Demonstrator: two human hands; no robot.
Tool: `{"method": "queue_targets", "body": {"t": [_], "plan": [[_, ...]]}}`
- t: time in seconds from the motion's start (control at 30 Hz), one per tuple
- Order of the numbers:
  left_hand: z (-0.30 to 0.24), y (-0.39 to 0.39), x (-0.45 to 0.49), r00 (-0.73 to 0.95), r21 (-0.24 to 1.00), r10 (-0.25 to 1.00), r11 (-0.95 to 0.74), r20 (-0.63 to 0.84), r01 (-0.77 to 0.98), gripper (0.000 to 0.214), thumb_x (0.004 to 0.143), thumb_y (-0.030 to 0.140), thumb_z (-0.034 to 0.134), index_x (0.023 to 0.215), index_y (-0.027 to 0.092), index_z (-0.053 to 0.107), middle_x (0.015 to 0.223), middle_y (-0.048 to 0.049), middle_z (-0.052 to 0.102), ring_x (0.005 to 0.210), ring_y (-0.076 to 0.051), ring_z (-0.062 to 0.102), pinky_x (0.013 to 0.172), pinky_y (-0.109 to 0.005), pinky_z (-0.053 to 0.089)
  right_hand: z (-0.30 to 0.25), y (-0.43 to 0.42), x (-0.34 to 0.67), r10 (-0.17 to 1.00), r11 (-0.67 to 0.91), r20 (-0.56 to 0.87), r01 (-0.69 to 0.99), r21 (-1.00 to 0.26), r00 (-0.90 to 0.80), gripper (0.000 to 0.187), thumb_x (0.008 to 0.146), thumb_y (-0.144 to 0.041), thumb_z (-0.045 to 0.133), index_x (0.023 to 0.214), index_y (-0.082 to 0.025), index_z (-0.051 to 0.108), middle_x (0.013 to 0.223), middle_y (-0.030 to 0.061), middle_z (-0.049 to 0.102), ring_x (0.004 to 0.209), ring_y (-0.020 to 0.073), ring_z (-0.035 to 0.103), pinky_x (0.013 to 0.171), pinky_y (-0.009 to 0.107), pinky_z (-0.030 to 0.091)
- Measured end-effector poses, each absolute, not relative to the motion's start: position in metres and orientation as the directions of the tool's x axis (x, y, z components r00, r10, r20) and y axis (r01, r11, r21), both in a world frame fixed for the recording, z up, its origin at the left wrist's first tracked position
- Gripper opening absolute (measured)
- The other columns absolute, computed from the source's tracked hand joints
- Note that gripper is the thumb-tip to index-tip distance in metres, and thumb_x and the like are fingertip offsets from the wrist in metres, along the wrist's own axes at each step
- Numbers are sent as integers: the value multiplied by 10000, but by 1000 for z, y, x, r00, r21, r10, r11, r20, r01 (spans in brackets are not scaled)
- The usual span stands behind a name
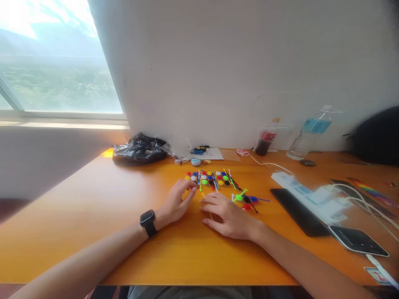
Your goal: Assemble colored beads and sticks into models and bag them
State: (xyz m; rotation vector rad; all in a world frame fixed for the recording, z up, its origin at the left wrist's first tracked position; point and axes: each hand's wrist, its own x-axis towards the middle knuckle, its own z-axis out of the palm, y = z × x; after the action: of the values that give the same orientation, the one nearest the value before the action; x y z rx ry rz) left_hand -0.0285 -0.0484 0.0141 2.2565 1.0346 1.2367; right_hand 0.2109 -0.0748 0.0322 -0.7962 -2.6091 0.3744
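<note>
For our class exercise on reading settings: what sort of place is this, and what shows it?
Probably an indoor desk space, home or office unclear: a wood-coloured table against a plain wall, a power strip on the table, and a window to the left.

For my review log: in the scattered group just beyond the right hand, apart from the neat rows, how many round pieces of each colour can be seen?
Green round piece: 1
Black round piece: 1
Blue round piece: 1
Red round piece: 1
Total: 4 in view; the right hand may hide more.
</note>
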Motion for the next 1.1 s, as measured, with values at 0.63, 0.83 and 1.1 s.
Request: {"method": "queue_targets", "body": {"t": [0.63,0.83,1.1], "plan": [[15,-46,-29,341,619,770,-637,540,458,208,1071,321,484,986,230,651,950,-49,676,910,-222,590,857,-368,472,37,-67,226,716,682,298,723,-108,-631,454,877,-573,724,715,-209,506,837,40,613,874,231,547,802,374,374],[14,-43,-32,287,652,802,-595,524,470,167,1013,351,576,1068,244,692,1114,-83,660,1026,-237,618,835,-355,525,38,-69,225,699,695,335,710,-112,-632,471,864,-604,731,720,-207,523,834,39,619,861,229,547,806,382,380],[43,41,-73,126,694,910,-386,395,608,562,892,508,674,1382,235,643,1316,-134,569,1036,-243,648,913,-367,551,38,-61,221,653,734,472,648,-203,-592,165,963,-345,674,894,-196,653,902,70,690,927,247,608,881,415,439]]}}
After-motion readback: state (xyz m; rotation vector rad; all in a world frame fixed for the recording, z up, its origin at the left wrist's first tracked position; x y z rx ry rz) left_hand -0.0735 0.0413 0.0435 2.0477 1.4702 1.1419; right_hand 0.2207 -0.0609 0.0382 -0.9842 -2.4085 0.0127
